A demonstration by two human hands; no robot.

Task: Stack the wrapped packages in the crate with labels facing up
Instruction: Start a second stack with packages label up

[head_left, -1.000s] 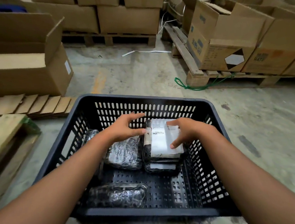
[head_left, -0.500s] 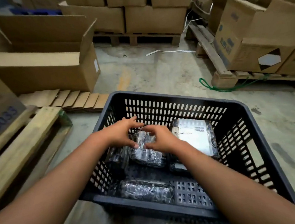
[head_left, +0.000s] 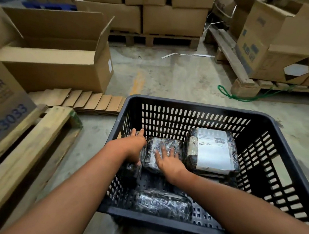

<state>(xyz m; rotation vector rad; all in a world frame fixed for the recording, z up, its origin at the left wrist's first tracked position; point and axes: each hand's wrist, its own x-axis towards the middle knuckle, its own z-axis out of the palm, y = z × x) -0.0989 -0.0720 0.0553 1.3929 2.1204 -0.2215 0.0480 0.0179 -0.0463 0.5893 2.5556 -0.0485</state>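
A black slotted crate (head_left: 195, 111) stands on the floor in front of me. At its right, a stack of wrapped packages (head_left: 213, 149) shows a white label facing up. A foil-wrapped middle package (head_left: 163, 144) lies beside the stack with no label showing. My right hand (head_left: 167, 160) rests flat on top of it, fingers spread. My left hand (head_left: 134, 148) cups its left edge, thumb down the side and fingers reaching toward the far wall. Another wrapped package (head_left: 162, 203) lies by the near wall. A dark package (head_left: 130, 172) sits at the left, mostly hidden.
A wooden pallet (head_left: 32, 145) with a printed carton lies close on the left. An open cardboard box (head_left: 57, 65) and flattened cardboard are beyond it. Cartons on pallets (head_left: 273, 39) line the right and back. A green cord (head_left: 241, 97) lies on the concrete floor.
My right hand left the labelled stack and went to the middle package, where it now lies flat. My left hand slid to that package's left edge. My view swung left.
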